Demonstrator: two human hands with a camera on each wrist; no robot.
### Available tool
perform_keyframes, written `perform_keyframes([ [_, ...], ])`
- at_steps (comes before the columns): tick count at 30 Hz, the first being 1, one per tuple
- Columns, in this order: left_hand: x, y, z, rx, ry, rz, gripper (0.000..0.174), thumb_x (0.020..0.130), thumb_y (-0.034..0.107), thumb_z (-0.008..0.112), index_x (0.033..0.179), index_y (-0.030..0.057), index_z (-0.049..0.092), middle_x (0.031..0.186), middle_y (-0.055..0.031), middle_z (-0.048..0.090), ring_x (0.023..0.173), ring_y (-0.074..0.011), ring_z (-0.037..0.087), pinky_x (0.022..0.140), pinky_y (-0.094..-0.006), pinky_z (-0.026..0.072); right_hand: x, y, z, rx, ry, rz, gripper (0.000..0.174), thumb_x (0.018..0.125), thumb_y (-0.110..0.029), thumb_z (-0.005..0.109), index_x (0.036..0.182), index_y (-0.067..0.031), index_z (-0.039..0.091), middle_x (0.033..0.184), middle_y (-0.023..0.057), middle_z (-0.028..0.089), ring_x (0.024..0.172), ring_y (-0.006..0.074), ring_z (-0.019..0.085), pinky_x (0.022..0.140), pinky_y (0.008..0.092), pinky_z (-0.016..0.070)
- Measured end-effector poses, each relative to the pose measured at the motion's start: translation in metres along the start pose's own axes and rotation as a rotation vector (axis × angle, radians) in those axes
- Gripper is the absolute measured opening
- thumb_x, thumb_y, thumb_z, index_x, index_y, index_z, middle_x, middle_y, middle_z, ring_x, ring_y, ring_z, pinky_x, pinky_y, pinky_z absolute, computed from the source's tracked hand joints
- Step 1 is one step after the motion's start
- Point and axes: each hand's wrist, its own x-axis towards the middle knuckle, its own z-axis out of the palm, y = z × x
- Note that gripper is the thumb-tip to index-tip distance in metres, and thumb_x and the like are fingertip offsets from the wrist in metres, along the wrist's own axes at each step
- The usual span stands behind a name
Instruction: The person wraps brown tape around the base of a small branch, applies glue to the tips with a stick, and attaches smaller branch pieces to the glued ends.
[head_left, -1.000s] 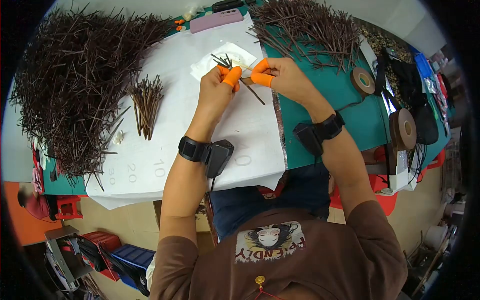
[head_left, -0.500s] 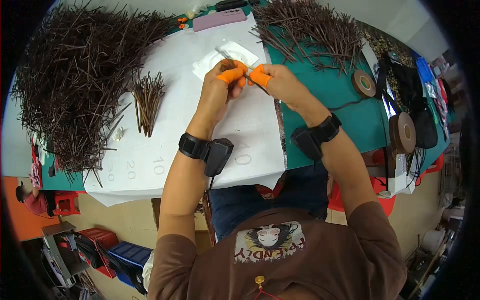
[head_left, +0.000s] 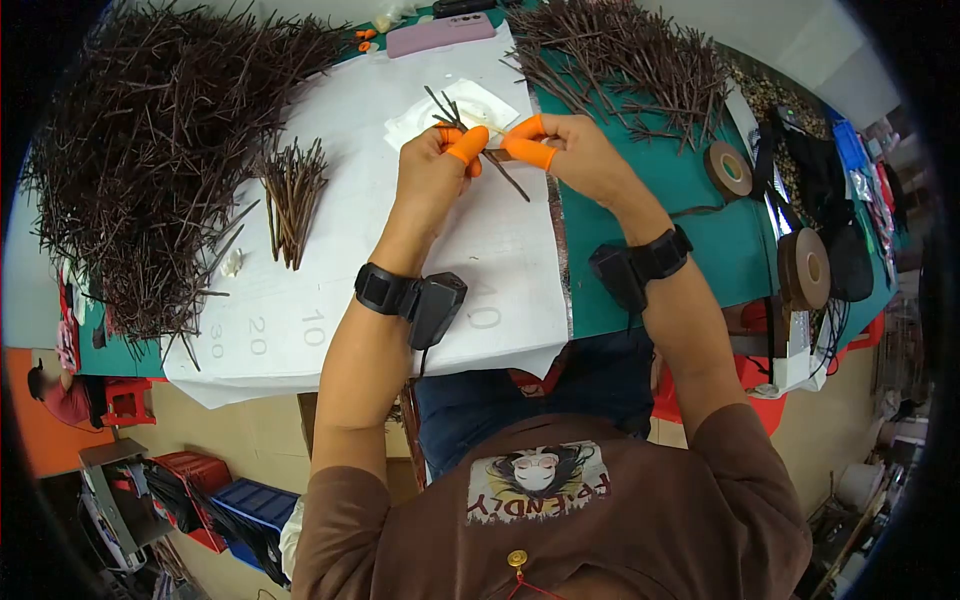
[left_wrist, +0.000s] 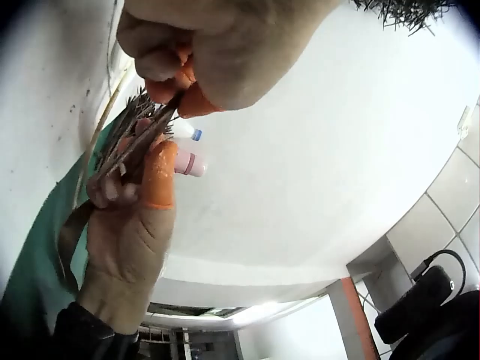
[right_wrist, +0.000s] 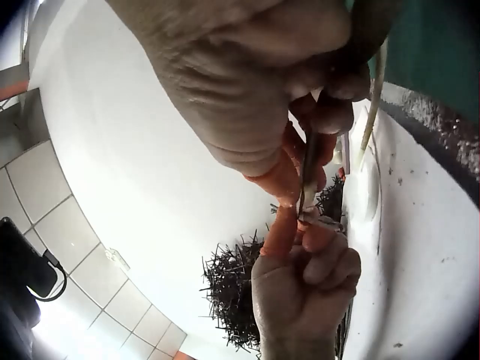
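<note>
My left hand, with orange finger covers, pinches a dark brown twig between thumb and fingers. The twig's forked tips point away from me and its bare stem slants down to the right. Just to the right, my right hand, also in orange covers, pinches a brown tape strip that reaches the twig at the left fingertips. In the left wrist view the tape's tail hangs in a loop below the right hand. A thin pale stick runs beside the right hand in the right wrist view.
A large heap of dark twigs covers the left side, with a small twig bundle beside it. More twigs lie at the back right. Brown tape rolls stand on the right. A white dish and a pink phone lie beyond the hands.
Half a second ago both hands were close together, with the left fingers rolled over the twig. Now they are slightly apart, and the twig's forked tips and the tape between the hands show again.
</note>
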Motion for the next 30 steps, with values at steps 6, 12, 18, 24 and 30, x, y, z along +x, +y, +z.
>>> perform_keyframes([
  [6,-0.002,0.003,0.0,0.031,-0.054,-0.054,0.012,0.082,0.015,0.058,0.08,0.0038,0.053,0.059,-0.0013,0.052,0.043,-0.0041,0.035,0.038,-0.0179,0.0228,0.0,0.006,0.0,0.093,-0.039,-0.11,0.014,0.076,-0.008,0.06,0.086,0.0017,0.063,0.075,0.0034,0.06,0.066,0.0072,0.05,0.059,0.0212,0.0407],
  [12,-0.005,0.008,-0.003,-0.042,-0.193,-0.108,0.016,0.084,0.019,0.053,0.084,0.0031,0.054,0.062,-0.0013,0.052,0.046,-0.0059,0.038,0.042,-0.0174,0.0263,-0.002,0.002,0.0,-0.067,-0.02,-0.008,0.012,0.079,-0.006,0.058,0.087,0.0028,0.061,0.074,0.0005,0.058,0.064,0.0039,0.049,0.055,0.017,0.0382],
  [18,-0.007,0.008,-0.003,-0.125,-0.262,-0.075,0.017,0.084,0.019,0.051,0.089,0.0036,0.054,0.068,-0.0019,0.053,0.051,-0.0066,0.041,0.046,-0.0175,0.0301,-0.003,0.001,0.007,0.115,-0.112,0.17,0.015,0.079,-0.011,0.055,0.084,-0.0009,0.064,0.062,-0.0016,0.051,0.055,0.0053,0.041,0.048,0.022,0.0327],
  [24,-0.005,-0.003,0.007,-0.336,-0.136,-0.047,0.013,0.081,0.008,0.058,0.093,0.0021,0.055,0.073,-0.0027,0.055,0.056,-0.0079,0.046,0.049,-0.0187,0.0334,-0.003,0.003,0.013,-0.008,0.085,-0.035,0.016,0.084,-0.012,0.053,0.09,0.0008,0.06,0.067,-0.0035,0.051,0.057,0.0034,0.04,0.049,0.0186,0.032],
  [30,-0.003,-0.009,0.007,0.059,0.029,0.122,0.016,0.082,0.012,0.059,0.095,0.0021,0.057,0.077,-0.0021,0.056,0.062,-0.0081,0.05,0.052,-0.0184,0.0353,0.005,0.022,0.014,0.004,0.071,-0.144,0.02,0.081,-0.016,0.058,0.09,0.0022,0.06,0.062,0.0008,0.053,0.054,0.006,0.042,0.046,0.023,0.0329],
])
